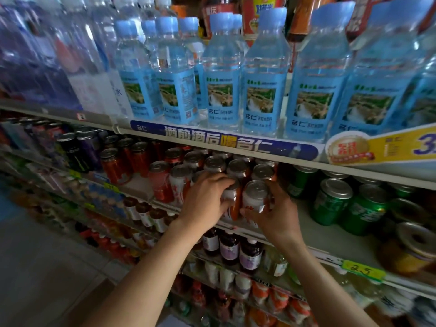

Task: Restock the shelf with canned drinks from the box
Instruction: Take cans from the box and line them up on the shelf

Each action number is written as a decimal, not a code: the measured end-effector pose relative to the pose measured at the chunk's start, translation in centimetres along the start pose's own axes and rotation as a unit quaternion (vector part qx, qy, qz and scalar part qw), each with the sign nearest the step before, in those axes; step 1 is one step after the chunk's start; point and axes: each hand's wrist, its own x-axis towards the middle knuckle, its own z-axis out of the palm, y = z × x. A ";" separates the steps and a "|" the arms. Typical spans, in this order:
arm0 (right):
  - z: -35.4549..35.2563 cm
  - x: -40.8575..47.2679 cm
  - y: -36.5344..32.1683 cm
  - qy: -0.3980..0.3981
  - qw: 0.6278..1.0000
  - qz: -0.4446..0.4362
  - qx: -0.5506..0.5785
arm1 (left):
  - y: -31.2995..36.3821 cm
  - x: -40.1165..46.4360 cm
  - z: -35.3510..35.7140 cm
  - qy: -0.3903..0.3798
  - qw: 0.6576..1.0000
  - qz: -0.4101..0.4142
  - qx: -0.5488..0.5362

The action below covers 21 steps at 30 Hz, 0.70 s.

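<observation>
Two orange-and-white drink cans stand side by side at the front edge of the middle shelf [313,234]. My left hand [205,199] grips the left can [232,204] from its left side, fingers curled over its top. My right hand [274,215] wraps round the right can [253,197] from the right and below. Behind them stand several more cans of the same kind [238,168] in rows. The box is not in view.
Green cans [330,201] stand to the right, red and dark cans [115,164] to the left. Blue-labelled water bottles [221,90] fill the shelf above. Small bottles [228,246] line the shelf below. A yellow price tag [364,271] hangs on the shelf edge.
</observation>
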 end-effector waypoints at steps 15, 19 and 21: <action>1.4 -1.3 1.1 0.041 0.998 0.031 0.024 | 0.1 -0.6 0.4 0.011 1.000 0.005 0.026; 1.8 -1.6 1.7 0.033 0.999 0.034 0.009 | 0.4 -1.0 0.8 0.014 0.999 -0.002 0.032; 1.9 -1.5 1.6 0.035 0.999 0.033 0.001 | 0.4 -1.1 1.0 0.016 0.999 -0.002 0.033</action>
